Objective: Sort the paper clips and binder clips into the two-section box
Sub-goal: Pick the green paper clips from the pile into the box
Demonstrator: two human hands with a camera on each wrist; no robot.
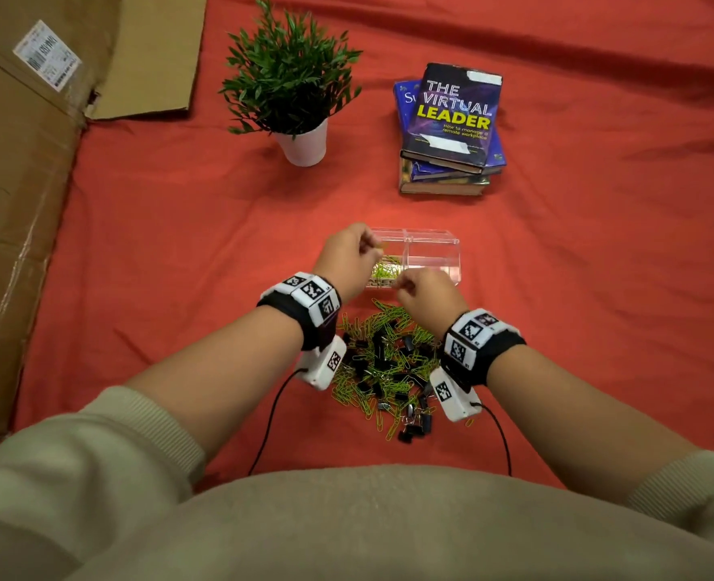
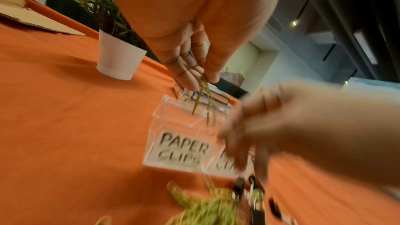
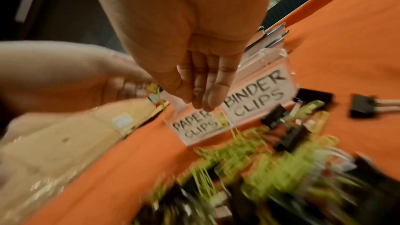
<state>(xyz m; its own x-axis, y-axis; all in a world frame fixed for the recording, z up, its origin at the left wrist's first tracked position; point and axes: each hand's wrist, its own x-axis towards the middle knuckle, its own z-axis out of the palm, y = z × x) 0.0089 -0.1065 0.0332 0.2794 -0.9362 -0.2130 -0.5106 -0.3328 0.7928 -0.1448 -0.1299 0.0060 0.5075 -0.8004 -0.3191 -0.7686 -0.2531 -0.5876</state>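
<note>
A clear two-section box [image 1: 430, 236] stands on the red cloth, with labels PAPER CLIPS [image 2: 181, 150] and BINDER CLIPS [image 3: 257, 95] on its front. Some green paper clips [image 1: 384, 267] lie in its left section; the right section looks bare. My left hand [image 1: 371, 246] hovers over the left section and pinches a few green paper clips [image 2: 200, 98] that dangle from thumb and fingers [image 2: 188, 76]. My right hand [image 1: 402, 288] hangs just in front of the box, fingers [image 3: 205, 98] straight and pointing down, nothing visible in them. A mixed pile [image 1: 384, 362] of green paper clips and black binder clips lies below both wrists.
A potted plant [image 1: 303, 144] in a white pot stands behind the box to the left, and a stack of books [image 1: 451, 119] to the right. Flattened cardboard [image 1: 20, 203] covers the left side. A lone binder clip [image 3: 363, 107] lies beside the pile. Wrist-camera cables [image 1: 271, 417] trail toward me.
</note>
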